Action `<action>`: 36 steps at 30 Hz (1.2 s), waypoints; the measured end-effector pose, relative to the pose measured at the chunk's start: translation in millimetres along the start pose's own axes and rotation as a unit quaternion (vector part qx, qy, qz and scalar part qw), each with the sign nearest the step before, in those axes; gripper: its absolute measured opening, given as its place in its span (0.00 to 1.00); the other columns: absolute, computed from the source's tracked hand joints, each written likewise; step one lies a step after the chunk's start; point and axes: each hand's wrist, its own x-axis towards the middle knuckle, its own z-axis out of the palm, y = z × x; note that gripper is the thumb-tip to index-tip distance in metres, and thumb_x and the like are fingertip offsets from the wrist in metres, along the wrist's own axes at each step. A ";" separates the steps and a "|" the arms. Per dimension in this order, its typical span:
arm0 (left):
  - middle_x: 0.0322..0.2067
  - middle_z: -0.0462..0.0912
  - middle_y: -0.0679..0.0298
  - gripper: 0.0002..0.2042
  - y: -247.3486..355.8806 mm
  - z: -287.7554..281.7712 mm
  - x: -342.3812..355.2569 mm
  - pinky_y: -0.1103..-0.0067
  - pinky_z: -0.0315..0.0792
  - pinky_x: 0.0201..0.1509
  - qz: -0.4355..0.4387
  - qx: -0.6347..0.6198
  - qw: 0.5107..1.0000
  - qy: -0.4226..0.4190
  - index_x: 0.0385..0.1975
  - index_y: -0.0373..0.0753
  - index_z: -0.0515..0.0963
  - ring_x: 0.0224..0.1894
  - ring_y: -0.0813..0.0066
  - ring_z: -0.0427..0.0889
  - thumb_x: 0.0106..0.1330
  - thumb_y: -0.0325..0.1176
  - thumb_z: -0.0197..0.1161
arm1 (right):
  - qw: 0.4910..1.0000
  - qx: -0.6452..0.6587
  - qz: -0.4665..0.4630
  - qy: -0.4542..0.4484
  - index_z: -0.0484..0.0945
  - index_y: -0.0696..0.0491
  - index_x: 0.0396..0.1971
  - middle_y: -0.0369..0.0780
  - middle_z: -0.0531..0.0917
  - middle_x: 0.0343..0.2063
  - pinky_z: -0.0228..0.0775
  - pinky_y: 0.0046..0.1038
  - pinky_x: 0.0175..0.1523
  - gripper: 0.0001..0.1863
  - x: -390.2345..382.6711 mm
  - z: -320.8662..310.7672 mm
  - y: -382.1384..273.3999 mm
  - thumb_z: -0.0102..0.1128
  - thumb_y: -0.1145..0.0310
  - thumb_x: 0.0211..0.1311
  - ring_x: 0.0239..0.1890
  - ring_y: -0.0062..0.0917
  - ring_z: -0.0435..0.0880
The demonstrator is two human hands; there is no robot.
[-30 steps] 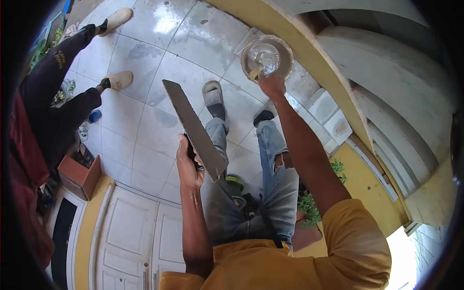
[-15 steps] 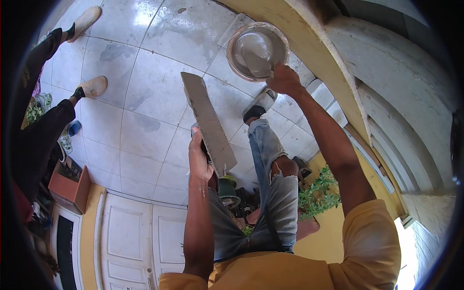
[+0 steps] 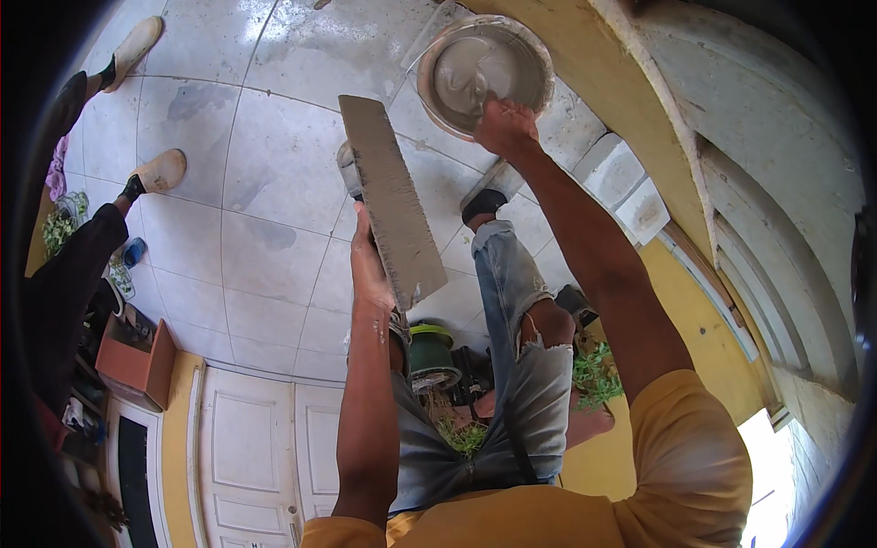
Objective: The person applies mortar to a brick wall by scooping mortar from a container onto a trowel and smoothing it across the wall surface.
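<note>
My left hand (image 3: 369,269) is closed round the underside of a long rectangular plastering trowel (image 3: 395,196), whose grip is hidden behind the blade. Grey smears coat the blade's upward face, and one long edge looks jagged. Ahead and to the right, a round bucket (image 3: 424,91) on the tiles holds wet grey plaster (image 3: 498,66). My right hand (image 3: 505,126) is closed at the bucket's near rim, fingers reaching over it. It grips a small trowel, whose blade is now largely lost in the plaster and behind the hand.
Another person's legs and pale shoes (image 3: 160,171) stand at the left. A yellow wall (image 3: 585,78) with a pale ledge curves along the right. A reddish box (image 3: 137,361), white doors (image 3: 245,429), a green pot (image 3: 431,356) and leafy plants (image 3: 598,379) lie nearer.
My right hand has moved over the bucket, and the small trowel's blade has sunk from sight. The plastering trowel has shifted slightly forward and turned more face-up. The view has shifted a little.
</note>
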 end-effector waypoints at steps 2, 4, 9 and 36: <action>0.43 0.83 0.64 0.29 1.2 5.1 4.7 0.72 0.80 0.47 -0.003 0.005 1.000 0.004 0.58 0.38 0.75 0.42 0.72 0.83 0.79 0.60 0.47 | 0.998 0.055 0.002 0.008 0.80 0.55 0.52 0.46 0.86 0.52 0.71 0.41 0.65 0.21 -2.7 1.8 3.0 0.56 0.63 0.61 0.57 0.42 0.84; 0.44 0.83 0.64 0.29 0.8 10.4 10.3 0.73 0.80 0.48 0.018 0.031 0.999 0.015 0.60 0.38 0.75 0.43 0.72 0.83 0.80 0.59 0.47 | 0.995 0.093 -0.004 0.046 0.81 0.55 0.51 0.47 0.86 0.50 0.72 0.43 0.64 0.22 -11.7 4.7 20.3 0.58 0.61 0.59 0.55 0.44 0.84; 0.46 0.83 0.62 0.23 -6.7 2.0 37.2 0.72 0.82 0.48 0.061 0.089 0.994 -0.035 0.61 0.39 0.74 0.44 0.70 0.85 0.80 0.50 0.49 | 0.951 0.251 -0.055 0.170 0.81 0.54 0.47 0.51 0.87 0.41 0.79 0.47 0.54 0.22 -38.1 23.5 54.9 0.65 0.61 0.53 0.46 0.50 0.86; 0.55 0.81 0.57 0.23 -92.6 94.6 48.2 0.70 0.85 0.48 -0.042 -0.068 0.968 -0.236 0.67 0.37 0.69 0.49 0.65 0.86 0.79 0.44 0.53 | 0.931 0.298 0.054 0.204 0.77 0.58 0.48 0.50 0.82 0.35 0.77 0.45 0.38 0.17 -299.5 -161.6 -22.5 0.67 0.73 0.58 0.34 0.50 0.85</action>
